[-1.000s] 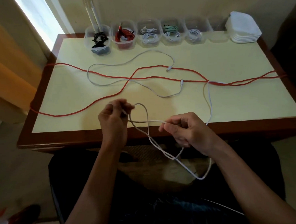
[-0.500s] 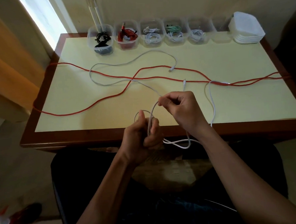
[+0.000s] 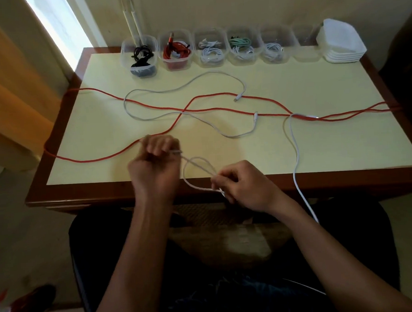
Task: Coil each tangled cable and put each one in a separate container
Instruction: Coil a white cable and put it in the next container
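White cable [image 3: 295,151], held in both hands over the near table edge.

We note the left hand [image 3: 156,168] with fingers curled tight around one end of a small loop, the right hand [image 3: 243,186] pinching its other end between thumb and fingertips. From there the cable runs up the table [image 3: 343,148] to cross the long red cable [image 3: 221,107], which sprawls side to side. A second white cable [image 3: 173,90] lies loose, tangled with the red one. Along the far edge we count six clear containers [image 3: 210,51], five holding coiled cables, the sixth container [image 3: 305,47] apparently empty, beside stacked white lids [image 3: 342,41].
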The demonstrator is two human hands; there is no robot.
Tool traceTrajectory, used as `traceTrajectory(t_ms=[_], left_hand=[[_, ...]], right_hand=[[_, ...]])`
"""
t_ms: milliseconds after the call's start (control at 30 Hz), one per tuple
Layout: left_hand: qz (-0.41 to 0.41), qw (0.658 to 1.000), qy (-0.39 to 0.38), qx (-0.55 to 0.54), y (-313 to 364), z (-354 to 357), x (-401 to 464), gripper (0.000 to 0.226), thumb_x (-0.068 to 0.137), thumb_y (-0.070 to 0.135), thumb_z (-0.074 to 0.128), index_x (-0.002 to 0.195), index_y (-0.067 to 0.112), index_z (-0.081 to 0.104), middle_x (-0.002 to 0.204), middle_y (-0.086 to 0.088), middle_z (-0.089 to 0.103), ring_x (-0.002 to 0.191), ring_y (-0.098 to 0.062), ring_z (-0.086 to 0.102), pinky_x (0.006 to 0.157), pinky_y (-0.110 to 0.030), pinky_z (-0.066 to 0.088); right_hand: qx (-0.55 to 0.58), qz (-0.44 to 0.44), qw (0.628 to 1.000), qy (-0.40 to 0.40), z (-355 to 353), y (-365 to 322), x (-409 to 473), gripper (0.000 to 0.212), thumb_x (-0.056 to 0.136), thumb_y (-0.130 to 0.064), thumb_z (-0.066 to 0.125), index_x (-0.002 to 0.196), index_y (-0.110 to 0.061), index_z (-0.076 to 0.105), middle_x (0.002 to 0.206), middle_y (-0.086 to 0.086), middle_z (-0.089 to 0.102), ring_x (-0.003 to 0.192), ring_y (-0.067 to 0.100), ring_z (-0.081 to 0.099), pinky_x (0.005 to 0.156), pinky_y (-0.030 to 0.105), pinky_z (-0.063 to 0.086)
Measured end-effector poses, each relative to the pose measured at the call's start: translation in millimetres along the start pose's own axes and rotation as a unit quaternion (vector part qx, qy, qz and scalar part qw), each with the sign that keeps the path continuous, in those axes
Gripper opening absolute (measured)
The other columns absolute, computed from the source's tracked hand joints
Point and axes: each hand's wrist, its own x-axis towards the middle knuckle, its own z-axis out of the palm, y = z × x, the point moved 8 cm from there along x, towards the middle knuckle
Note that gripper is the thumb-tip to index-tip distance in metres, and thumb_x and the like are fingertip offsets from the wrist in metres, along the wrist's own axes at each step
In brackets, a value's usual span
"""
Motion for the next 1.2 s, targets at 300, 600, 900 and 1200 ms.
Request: traceTrajectory(t_ms=[300,600,900,1200], left_hand=[[0.211,0.519,-0.093,0.823,-8.3,7.0,-13.0,0.035,0.103,0.010,0.037,0.075,0.007,0.057,0.066,-0.003,0.057,0.056,-0.005,0.052,0.054,-0.017,0.041],[-0.300,0.824,-0.201,0.436,-70.8,-21.3,-47.4,0.041,0.098,0.030,0.036,0.069,0.009,0.055,0.047,0.001,0.041,0.039,-0.010,0.029,0.041,-0.019,0.030],[-0.139,0.984,-0.106,0.036,9.6,-25.6,-5.9,0.037,0.095,0.018,0.040,0.058,0.021,0.037,0.047,0.004,0.026,0.041,-0.012,0.021,0.041,-0.027,0.023],[0.048,0.976,0.133,0.167,83.2,-76.0,17.7,0.035,0.082,0.015,0.039,0.048,0.020,0.037,0.042,0.007,0.024,0.035,-0.008,0.020,0.037,-0.022,0.019]], right_hand=[[0.082,-0.057,0.993,-0.060,-16.2,-42.5,-15.1,0.018,0.097,-0.016,0.059,0.087,-0.006,0.071,0.055,-0.001,0.060,0.054,0.013,0.059,0.062,0.020,0.045],[-0.123,-0.166,0.964,0.167,-49.6,-29.8,5.0,0.058,0.084,-0.065,0.057,0.062,-0.011,0.061,0.053,-0.003,0.053,0.050,0.015,0.050,0.049,0.039,0.043],[0.060,-0.030,0.980,0.189,-66.7,30.6,5.6,0.045,0.090,-0.042,0.066,0.072,-0.001,0.067,0.063,0.014,0.058,0.057,0.011,0.049,0.057,0.027,0.038],[-0.203,0.162,0.926,0.273,-107.5,92.8,-21.5,0.018,0.093,-0.028,0.064,0.097,-0.018,0.078,0.098,0.003,0.073,0.090,0.023,0.065,0.074,0.030,0.046]])
